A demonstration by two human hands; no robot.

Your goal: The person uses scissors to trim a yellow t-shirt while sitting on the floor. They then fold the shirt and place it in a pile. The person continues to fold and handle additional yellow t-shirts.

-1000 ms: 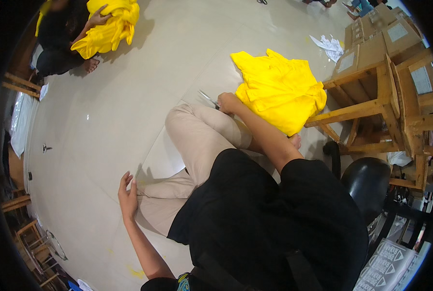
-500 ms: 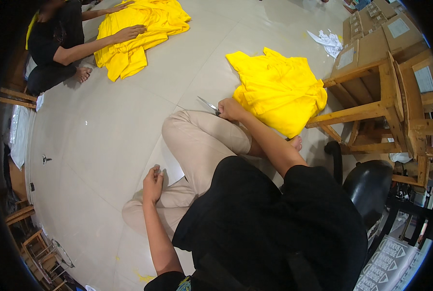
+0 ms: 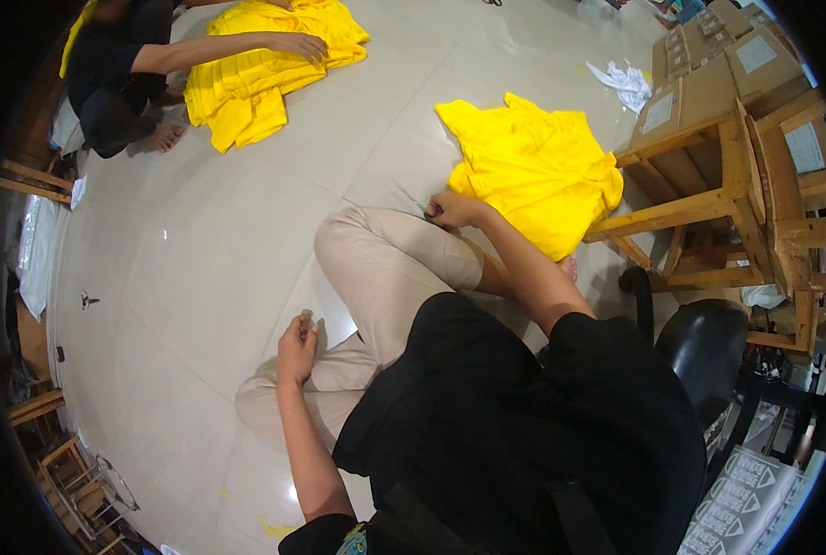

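Note:
I sit cross-legged in beige trousers (image 3: 376,268). My right hand (image 3: 450,211) is closed on the scissors (image 3: 413,201), whose blades point up-left and look blurred, just beside the near edge of a heap of yellow cloth (image 3: 533,171). My left hand (image 3: 298,342) hangs over my left leg with loosely curved fingers and nothing visible in it.
A co-worker (image 3: 117,74) at upper left reaches over another yellow pile (image 3: 274,46). Wooden chairs (image 3: 672,213) bearing cardboard boxes (image 3: 750,69) stand right, near a black swivel chair (image 3: 699,342). White cloth (image 3: 621,83) lies upper right; wooden shelving (image 3: 34,185) lines the left.
My left hand has moved up and inward from a second ago. My right hand and the scissors have shifted slightly. The co-worker's yellow cloth, earlier lifted and bunched, now lies spread on the floor.

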